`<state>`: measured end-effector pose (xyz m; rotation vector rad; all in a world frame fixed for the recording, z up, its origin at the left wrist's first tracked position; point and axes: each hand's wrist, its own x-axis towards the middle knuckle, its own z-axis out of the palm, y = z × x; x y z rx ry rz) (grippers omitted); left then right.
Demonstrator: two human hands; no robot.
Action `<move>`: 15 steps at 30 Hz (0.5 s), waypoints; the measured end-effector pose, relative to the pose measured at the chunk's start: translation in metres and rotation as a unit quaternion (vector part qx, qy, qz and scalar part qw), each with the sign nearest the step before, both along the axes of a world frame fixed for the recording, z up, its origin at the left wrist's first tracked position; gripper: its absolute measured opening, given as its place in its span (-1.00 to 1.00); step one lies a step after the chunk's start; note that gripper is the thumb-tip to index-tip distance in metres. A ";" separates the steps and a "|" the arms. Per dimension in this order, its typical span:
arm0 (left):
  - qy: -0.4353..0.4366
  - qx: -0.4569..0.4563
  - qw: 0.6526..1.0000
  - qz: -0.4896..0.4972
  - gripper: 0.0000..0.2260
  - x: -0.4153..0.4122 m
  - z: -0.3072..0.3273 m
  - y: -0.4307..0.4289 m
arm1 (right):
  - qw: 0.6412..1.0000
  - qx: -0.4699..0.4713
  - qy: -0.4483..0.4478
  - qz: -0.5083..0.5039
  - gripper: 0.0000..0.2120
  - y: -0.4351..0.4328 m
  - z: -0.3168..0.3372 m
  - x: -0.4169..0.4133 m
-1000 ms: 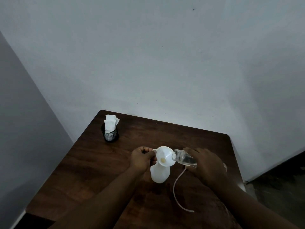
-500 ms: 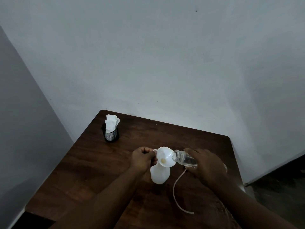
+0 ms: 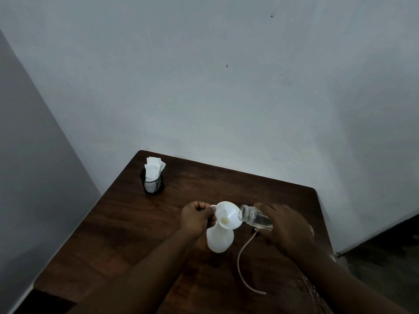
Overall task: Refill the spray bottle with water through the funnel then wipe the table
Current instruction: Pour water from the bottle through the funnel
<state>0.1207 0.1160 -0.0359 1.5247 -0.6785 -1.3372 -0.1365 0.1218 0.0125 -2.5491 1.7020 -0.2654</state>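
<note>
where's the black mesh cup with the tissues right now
In the head view the black mesh cup stands at the table's far left corner, near the wall, well beyond the left hand at the funnel.

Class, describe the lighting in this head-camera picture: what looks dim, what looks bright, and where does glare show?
Head view: dim overall, with the table, left hand and right hand dark; the white funnel and spray bottle are brightest, nearly washed out; small glints on the clear bottle; the wall shades darker rightwards.
</note>
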 end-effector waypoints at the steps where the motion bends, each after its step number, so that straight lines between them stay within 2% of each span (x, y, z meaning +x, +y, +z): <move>1: 0.000 -0.002 1.000 -0.001 -0.94 0.000 0.000 0.000 | 1.000 -0.001 0.000 -0.002 -0.32 0.000 0.000 0.000; 15: 0.006 -0.005 1.000 0.007 -0.94 0.000 0.001 -0.001 | 1.000 -0.001 0.008 -0.007 -0.36 -0.002 0.003 0.002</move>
